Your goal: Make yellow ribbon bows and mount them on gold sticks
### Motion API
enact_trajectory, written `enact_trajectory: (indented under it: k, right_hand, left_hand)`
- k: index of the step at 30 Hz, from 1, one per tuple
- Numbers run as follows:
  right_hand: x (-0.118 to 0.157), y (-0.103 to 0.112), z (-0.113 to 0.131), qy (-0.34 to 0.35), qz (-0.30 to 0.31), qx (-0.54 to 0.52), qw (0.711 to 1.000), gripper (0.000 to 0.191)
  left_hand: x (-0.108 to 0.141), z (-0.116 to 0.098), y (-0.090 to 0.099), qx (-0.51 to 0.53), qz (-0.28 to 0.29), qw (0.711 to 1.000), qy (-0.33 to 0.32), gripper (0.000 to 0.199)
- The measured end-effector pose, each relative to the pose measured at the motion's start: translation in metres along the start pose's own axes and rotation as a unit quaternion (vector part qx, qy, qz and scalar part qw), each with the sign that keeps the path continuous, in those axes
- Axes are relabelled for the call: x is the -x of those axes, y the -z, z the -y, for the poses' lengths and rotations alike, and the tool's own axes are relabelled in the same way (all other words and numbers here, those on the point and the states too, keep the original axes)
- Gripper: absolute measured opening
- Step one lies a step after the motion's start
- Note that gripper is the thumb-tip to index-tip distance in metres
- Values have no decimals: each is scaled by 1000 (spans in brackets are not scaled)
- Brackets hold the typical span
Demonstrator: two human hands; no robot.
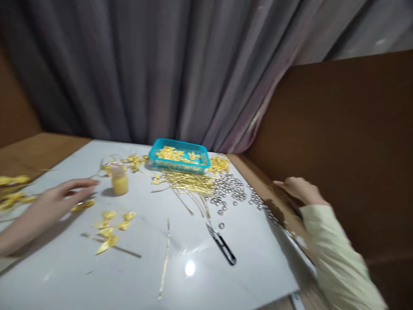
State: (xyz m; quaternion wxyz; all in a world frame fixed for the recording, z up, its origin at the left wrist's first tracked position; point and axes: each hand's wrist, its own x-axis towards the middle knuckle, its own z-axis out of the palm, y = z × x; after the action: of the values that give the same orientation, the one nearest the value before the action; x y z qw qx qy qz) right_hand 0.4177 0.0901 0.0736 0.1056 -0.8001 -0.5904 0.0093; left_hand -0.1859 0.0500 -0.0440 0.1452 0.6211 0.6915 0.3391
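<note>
My left hand reaches in over the left of the white table. Its thumb and fingertips come together beside a small bottle of yellow liquid; what they pinch, if anything, is too small and blurred to name. A yellow ribbon bow lies just below these fingers. Beyond the table's right edge, my right hand is over a brown ledge, near scattered silver beads. One finger or the thumb points left, and the other fingers are hidden. Black-handled thread snips lie apart from both hands.
A blue basket of yellow bows stands at the back. In front of it are gold ties. More bows and a single gold strip lie nearer. Brown panels flank the table; a grey curtain hangs behind.
</note>
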Motion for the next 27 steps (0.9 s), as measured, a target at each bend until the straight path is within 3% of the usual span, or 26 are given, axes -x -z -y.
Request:
enact_trajectory:
  k: [3, 4, 6, 9, 13, 16, 19, 22, 27]
  right_hand:
    - [9, 8, 74, 105, -28, -105, 989, 26]
    - [16, 5, 104, 155, -13, -157, 975, 21]
    - [35, -9, 167, 263, 61, -254, 929, 32]
    - [63, -52, 257, 356, 196, -311, 859, 51]
    - [79, -117, 340, 363, 317, -331, 811, 78]
    - [83, -142, 368, 352, 366, -351, 787, 71]
    - [86, -142, 375, 348, 380, -375, 771, 36]
    - [88, -122, 367, 356, 366, -400, 761, 16]
    - [96, -57, 340, 403, 358, -423, 728, 28]
  left_hand:
    - [-5, -19, -6, 30, 51, 998, -6, 61]
    - [-8, -21, -9, 33, 65, 997, -13, 66]
    - [-16, -22, -13, 39, 94, 994, -37, 69]
    - [-24, -25, -22, 54, 109, 990, -67, 70]
    - [-28, -31, -35, 83, 109, 986, -94, 55]
    - [-31, -35, -35, 89, 80, 987, -105, 52]
    - [-35, -40, -17, 66, 40, 991, -112, 46]
    - [-38, -47, 11, 13, 1, 993, -118, 38]
    - [-34, -52, 43, -115, -37, 978, -172, 31]
